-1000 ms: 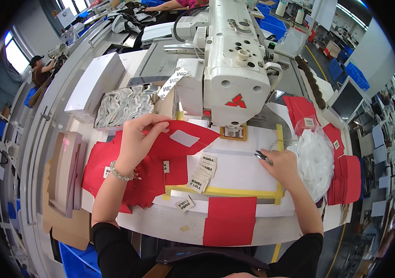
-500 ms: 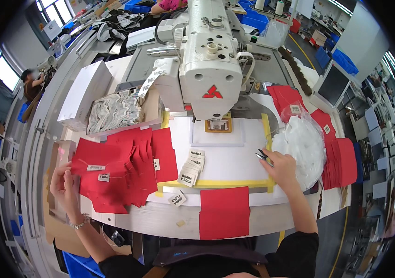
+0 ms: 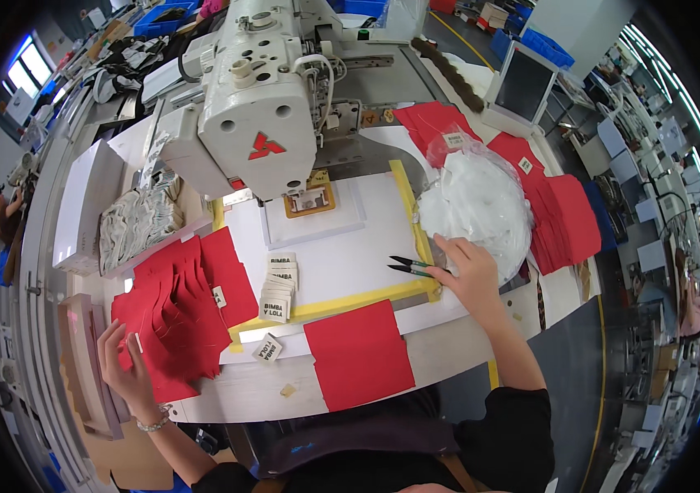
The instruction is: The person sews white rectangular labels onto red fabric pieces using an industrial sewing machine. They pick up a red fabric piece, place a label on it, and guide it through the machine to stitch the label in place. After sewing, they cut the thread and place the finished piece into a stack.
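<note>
My left hand (image 3: 126,370) is at the left edge of a pile of red fabric pieces (image 3: 173,316), its fingers apart, with a small white tag between thumb and pile. Whether the fingertips touch the cloth is hard to see. Tweezers (image 3: 416,266) with dark, parted tips are in my right hand (image 3: 469,279), over the right edge of the white work sheet (image 3: 342,263). A stack of printed fabric labels (image 3: 278,287) lies on that sheet, with a loose label (image 3: 267,347) in front. One red fabric piece (image 3: 358,357) lies flat at the table's front edge.
A white sewing machine head (image 3: 260,123) stands over the sheet, its clamp frame (image 3: 309,200) low above it. Crumpled labels (image 3: 145,220) fill a box on the left. To the right are a bag of white pieces (image 3: 477,209), more red pieces (image 3: 559,222) and a monitor (image 3: 522,86).
The view has swung right. The lifted, labelled red piece is no longer in my left hand, which has opened beside the pile. The tweezers in my right hand now point left.
</note>
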Action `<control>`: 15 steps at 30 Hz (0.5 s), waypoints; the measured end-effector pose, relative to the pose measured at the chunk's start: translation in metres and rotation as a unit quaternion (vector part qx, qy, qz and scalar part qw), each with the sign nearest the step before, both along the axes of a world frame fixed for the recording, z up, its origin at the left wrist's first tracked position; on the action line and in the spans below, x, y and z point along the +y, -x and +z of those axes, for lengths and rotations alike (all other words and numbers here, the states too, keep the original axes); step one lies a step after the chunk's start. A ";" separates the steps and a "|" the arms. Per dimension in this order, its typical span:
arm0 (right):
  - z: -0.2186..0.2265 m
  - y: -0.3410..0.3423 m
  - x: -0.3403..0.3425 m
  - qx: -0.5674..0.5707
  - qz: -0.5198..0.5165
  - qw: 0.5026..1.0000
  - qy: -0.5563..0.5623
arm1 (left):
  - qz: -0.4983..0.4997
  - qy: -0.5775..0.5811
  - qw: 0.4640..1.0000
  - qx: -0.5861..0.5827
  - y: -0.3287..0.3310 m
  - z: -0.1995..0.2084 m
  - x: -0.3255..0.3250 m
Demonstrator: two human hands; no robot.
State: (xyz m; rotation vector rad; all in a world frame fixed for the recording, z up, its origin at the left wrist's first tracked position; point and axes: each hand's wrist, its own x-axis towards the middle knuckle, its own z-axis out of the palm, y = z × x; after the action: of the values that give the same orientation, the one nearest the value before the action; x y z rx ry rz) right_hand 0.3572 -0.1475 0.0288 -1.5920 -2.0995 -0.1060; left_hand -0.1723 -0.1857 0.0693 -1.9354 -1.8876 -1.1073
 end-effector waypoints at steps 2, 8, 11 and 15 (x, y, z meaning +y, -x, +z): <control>0.000 -0.013 -0.008 0.004 -0.012 1.000 0.010 | -0.010 0.010 1.000 0.006 -0.011 -0.001 0.005; -0.001 -0.040 -0.035 -0.007 -0.044 0.998 0.041 | -0.088 0.008 0.996 0.029 -0.031 -0.015 0.016; -0.001 -0.043 -0.047 0.001 -0.062 0.996 0.058 | -0.114 0.030 0.993 0.023 -0.049 -0.018 0.020; 0.010 -0.035 -0.055 -0.026 -0.067 0.994 0.085 | -0.172 0.034 0.984 0.018 -0.080 -0.014 0.027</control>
State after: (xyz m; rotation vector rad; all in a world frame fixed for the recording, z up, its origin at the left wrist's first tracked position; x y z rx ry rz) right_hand 0.3919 -0.2024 0.0383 -1.8483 -2.0877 -0.0152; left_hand -0.0919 -0.1583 0.0551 -2.3672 -1.6297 -1.0965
